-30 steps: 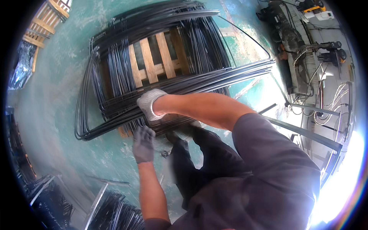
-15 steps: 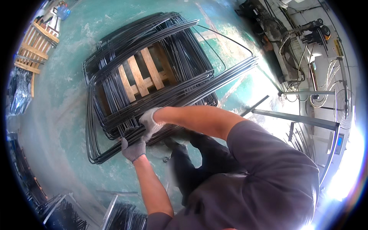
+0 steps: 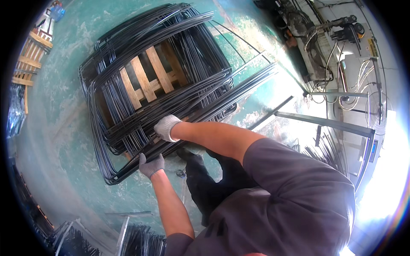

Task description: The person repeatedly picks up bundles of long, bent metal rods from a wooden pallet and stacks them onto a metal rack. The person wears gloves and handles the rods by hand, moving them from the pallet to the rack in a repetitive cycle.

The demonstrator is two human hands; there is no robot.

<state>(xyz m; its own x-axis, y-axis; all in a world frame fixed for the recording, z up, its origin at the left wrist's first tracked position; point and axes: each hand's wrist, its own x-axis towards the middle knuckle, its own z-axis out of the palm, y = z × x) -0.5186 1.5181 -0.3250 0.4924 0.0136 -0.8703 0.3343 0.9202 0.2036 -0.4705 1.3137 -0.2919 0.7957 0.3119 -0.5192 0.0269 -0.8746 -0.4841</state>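
A large stack of black bent metal rod frames [image 3: 147,104] lies on a wooden pallet [image 3: 160,70], with rounded corners at its left end. On the near side, my left hand [image 3: 152,165], in a grey knit glove, grips a bundle of these rods, thumb up on the far side. Farther up and to the right, my gloved right hand [image 3: 166,128] is closed at the rods along the stack's near edge. Its fingertips are partly hidden among the rods. To the right, long rod ends [image 3: 256,79] stick out past the stack.
Machinery with cables [image 3: 314,47] stands along the right wall. A metal frame stand [image 3: 324,123] is at right, near more rods. Wooden pallets [image 3: 32,55] stand at far left. More dark rods [image 3: 141,239] lie at the lower edge. My shoes are close to the stack.
My right hand has drawn apart from my left, which keeps hold of the near bundle. The view has shifted, so the stack sits farther left and higher.
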